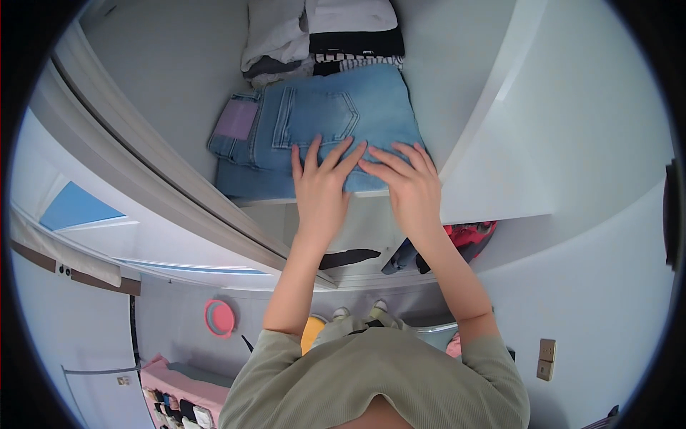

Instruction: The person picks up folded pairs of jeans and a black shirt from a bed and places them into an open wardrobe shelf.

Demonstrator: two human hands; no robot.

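Observation:
Folded light-blue jeans (pixel 314 118) lie on a white wardrobe shelf (pixel 266 202), with a back pocket facing up and a lilac waistband patch to the left. Beneath them is another folded blue denim piece (pixel 246 182), jutting out at the front left. My left hand (pixel 321 171) rests on the near part of the jeans with fingers spread. Beside it, my right hand (pixel 411 175) lies on the near right corner, its fingers also stretched out. The two hands almost meet at the index fingers. Neither one grips anything; both press on the denim from above.
Behind the jeans sit a folded white garment stack (pixel 275 32) and a pile of white, black and striped clothes (pixel 355 43). A sliding door frame (pixel 164 164) bounds the left. Red and dark clothes (pixel 471 239) lie lower right. A pink basin (pixel 220 319) is on the floor.

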